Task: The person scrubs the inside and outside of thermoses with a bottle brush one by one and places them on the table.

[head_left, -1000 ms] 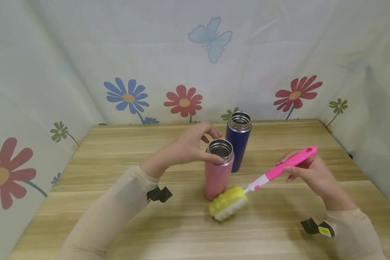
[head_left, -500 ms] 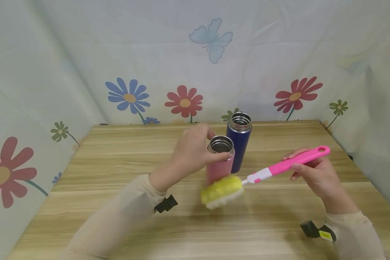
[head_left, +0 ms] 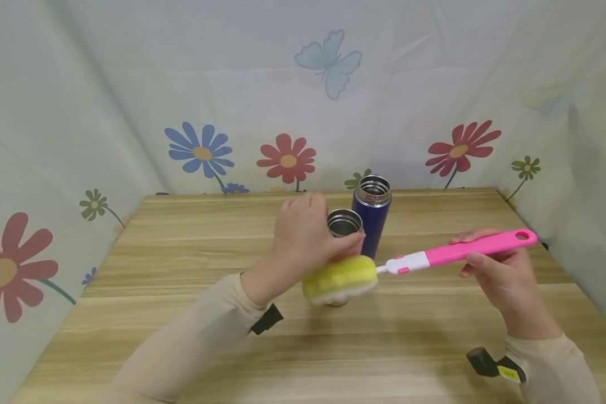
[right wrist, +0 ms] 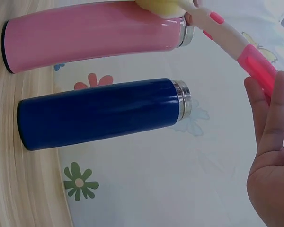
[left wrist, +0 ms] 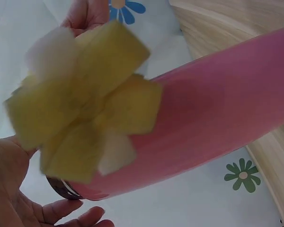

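Observation:
In the head view my left hand (head_left: 303, 233) grips the pink bottle (head_left: 345, 216) round its upper end, with the thumb across the near side. The bottle stands upright, its metal mouth uncovered. My right hand (head_left: 507, 280) holds a bottle brush (head_left: 480, 247) by the pink handle, which lies nearly level. Its yellow and white sponge head (head_left: 340, 278) is in front of the pink bottle and hides much of its body. From the left wrist view the sponge (left wrist: 85, 104) covers part of the pink bottle (left wrist: 213, 109); whether they touch I cannot tell.
Just behind the pink bottle stands a dark blue bottle (head_left: 372, 216), upright and without a lid. Both bottles are on a wood-grain table (head_left: 197, 247). A flower-printed cloth (head_left: 242, 78) rises along the table's back and sides.
The brush has risen, its sponge head moving up and left across the pink bottle, and its handle has turned closer to level. My left hand has turned slightly round the bottle's top.

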Available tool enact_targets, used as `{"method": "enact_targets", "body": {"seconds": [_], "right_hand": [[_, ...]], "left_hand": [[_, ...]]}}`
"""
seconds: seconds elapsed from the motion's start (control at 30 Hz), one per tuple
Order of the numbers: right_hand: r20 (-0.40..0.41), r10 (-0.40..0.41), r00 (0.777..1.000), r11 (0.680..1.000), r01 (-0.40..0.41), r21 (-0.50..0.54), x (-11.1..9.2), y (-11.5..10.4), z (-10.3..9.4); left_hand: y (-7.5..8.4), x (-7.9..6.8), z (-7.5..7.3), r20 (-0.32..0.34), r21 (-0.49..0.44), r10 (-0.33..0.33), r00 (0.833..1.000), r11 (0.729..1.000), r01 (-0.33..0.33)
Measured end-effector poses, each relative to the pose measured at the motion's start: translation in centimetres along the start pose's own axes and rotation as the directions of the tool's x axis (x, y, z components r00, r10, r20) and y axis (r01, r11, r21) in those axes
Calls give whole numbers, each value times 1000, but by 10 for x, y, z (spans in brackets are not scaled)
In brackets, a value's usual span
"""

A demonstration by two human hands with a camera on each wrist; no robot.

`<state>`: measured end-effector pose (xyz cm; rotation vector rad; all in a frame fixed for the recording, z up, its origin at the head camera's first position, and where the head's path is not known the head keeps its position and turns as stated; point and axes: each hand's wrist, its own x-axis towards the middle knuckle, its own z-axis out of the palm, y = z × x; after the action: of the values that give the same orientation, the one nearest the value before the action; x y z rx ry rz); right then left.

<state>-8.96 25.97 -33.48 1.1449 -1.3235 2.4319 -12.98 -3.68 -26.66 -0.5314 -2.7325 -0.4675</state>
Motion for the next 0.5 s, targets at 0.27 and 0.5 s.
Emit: {"method": "enact_targets", "body": {"seconds": [0.27, 0.5], "right_hand": [[-10, -3, 1000, 1000, 4, 21, 0, -1, 2], [11, 17, 1000, 999, -17, 28, 0, 0, -2]], "left_hand": [[0, 0, 2, -16, 31, 10, 1000, 999, -10], [-6, 0, -3, 38, 35, 8, 999, 999, -9]]}}
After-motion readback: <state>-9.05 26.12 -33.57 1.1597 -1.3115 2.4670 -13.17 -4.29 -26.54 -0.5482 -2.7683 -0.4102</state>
